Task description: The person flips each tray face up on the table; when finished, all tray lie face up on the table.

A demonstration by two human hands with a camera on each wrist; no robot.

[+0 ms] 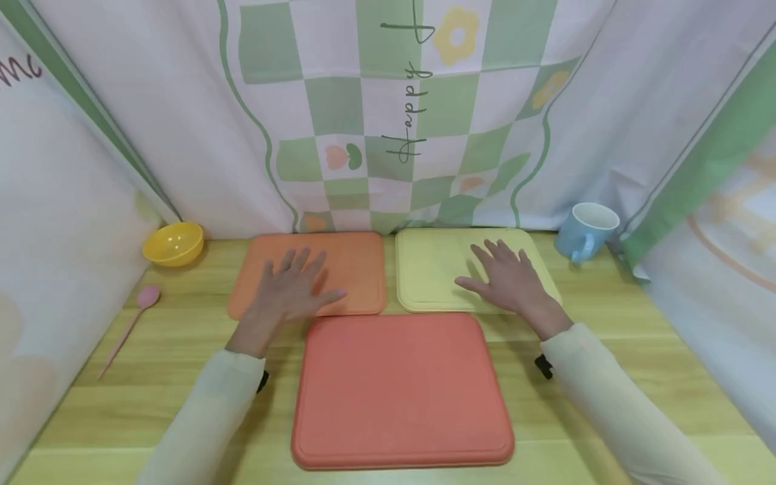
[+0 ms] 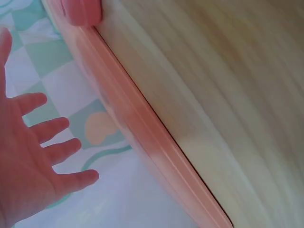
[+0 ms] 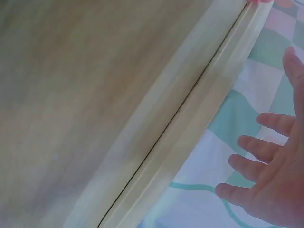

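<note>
My left hand [image 1: 289,289] hovers over the orange board [image 1: 358,269] at the back left, its fingers spread and nothing in them. Over the pale yellow board [image 1: 424,269] at the back right, my right hand [image 1: 509,279] is likewise spread and holds nothing. Between my forearms, nearer to me, a red board [image 1: 400,391] lies flat on the table. In the left wrist view a gap shows between the fingers [image 2: 57,152] and the orange board's edge. The right wrist view shows the fingers [image 3: 251,166] apart from the yellow board too.
A yellow bowl [image 1: 174,244] stands at the back left of the wooden table [image 1: 612,377], with a pink spoon [image 1: 147,297] lying in front of it. At the back right is a light blue mug [image 1: 585,232]. A checkered curtain [image 1: 388,101] hangs right behind the boards.
</note>
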